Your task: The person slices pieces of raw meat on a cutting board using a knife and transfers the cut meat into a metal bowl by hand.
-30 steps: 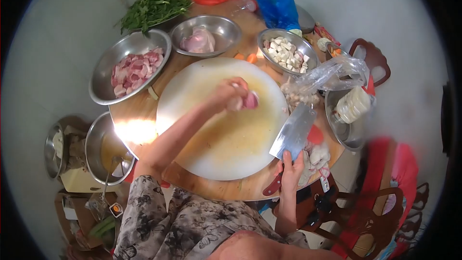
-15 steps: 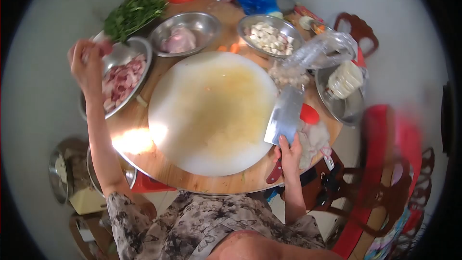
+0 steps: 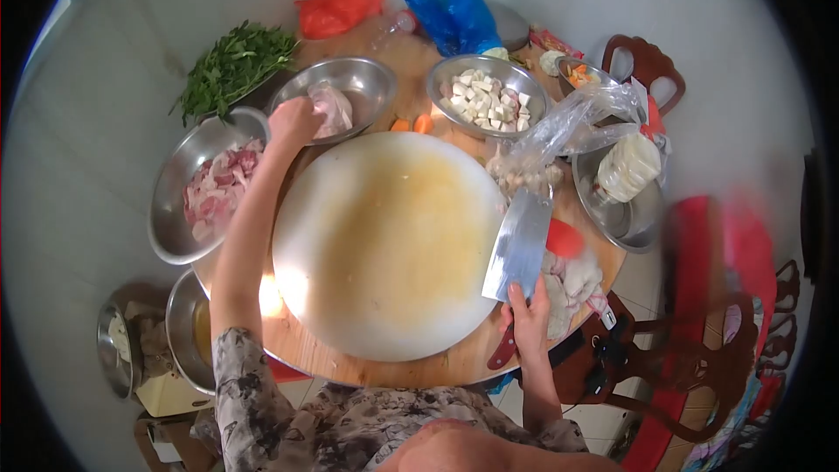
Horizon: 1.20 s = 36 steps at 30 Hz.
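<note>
My left hand (image 3: 295, 121) reaches into a steel bowl (image 3: 374, 87) at the back left, its fingers closed on a pale pink piece of raw meat (image 3: 334, 112). The fingertips are partly hidden. In my right hand (image 3: 528, 316) is a cleaver (image 3: 521, 240), held by its red-brown handle, with the wide blade pointing away from me over the right rim of a round white cutting board (image 3: 384, 332). Wet yellowish stains mark the board. Left of it, a tilted steel bowl (image 3: 166, 218) holds cut pieces of raw meat (image 3: 218, 188).
Behind the board stand a bowl of white cubes (image 3: 485, 98), carrot pieces (image 3: 423, 124) and a blue plastic bag (image 3: 450, 9). Leafy greens (image 3: 238, 65) lie at the back left. Garlic (image 3: 523, 177), a cloth (image 3: 577, 284) and another steel bowl (image 3: 634, 218) are at the right.
My left hand has moved right from above the cut-meat bowl into the neighbouring bowl, onto the meat there. The pink piece it held up is gone from it. My right hand still holds the cleaver.
</note>
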Available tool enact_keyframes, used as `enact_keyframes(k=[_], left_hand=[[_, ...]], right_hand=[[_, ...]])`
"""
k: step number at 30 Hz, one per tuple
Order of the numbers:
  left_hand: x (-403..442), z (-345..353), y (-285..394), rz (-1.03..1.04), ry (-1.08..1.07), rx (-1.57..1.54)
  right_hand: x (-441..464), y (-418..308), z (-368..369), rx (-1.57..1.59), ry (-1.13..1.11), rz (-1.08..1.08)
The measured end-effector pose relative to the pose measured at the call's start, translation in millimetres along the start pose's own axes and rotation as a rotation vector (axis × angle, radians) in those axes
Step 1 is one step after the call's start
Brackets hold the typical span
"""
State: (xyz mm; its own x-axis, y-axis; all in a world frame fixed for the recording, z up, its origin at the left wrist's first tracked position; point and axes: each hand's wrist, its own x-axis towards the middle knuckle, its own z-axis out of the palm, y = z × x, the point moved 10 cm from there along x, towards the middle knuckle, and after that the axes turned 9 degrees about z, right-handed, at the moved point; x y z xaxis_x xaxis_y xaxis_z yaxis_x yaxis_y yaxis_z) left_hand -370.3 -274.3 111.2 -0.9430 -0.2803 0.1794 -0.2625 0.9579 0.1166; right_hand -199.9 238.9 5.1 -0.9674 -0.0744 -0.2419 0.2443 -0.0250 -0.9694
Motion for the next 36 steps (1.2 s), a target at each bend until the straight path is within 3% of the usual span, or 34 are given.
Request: enact_keyframes(k=[2,5,8,11,14,16,20,24,28,32,36], left_hand=[[27.6,44.0,11.4,0.1,-0.2,0.13],[62.4,99.3,-8.1,0.014,-0.128,0.12],[57.5,94.5,12.8,0.149,-0.093,0.181],[74.7,108.1,-13.0,0.019,-0.168,0.21],[79.0,72.4,-14.4,0.081,-0.201,0.186],[90.5,33.4,-45.9,-0.092,-0.024,0.112],[117.7,-7.5,-92.4,-0.16,0.027,-0.22],[159.5,-24.4,-117.6,0.031,0.047,-0.48],[129.8,-57.5,-84.9,0.009,0.007,-0.669],[134.1,-38.5,-77.8,0.054,-0.098,-0.74],[145.4,1.8,-90.8,-0.067,0.03,-0.908]], right_hand=[[-0.2,3.8,-0.5,0.001,-0.001,0.03],[1.7,5.8,-2.5,0.021,0.004,0.059],[1.6,10.9,-3.6,0.017,-0.018,0.088],[3.2,10.8,-2.1,0.021,-0.032,0.096],[2.2,12.9,-5.6,0.033,-0.024,0.107],[1.4,15.2,-4.3,0.036,-0.037,0.116],[3.0,14.6,-3.2,0.052,-0.03,0.107],[2.8,18.4,-5.7,0.08,0.01,0.117],[3.3,19.0,-3.9,0.045,-0.028,0.135],[2.1,16.3,-3.2,0.059,-0.011,0.144],[1.6,17.1,-5.1,0.032,0.01,0.158]])
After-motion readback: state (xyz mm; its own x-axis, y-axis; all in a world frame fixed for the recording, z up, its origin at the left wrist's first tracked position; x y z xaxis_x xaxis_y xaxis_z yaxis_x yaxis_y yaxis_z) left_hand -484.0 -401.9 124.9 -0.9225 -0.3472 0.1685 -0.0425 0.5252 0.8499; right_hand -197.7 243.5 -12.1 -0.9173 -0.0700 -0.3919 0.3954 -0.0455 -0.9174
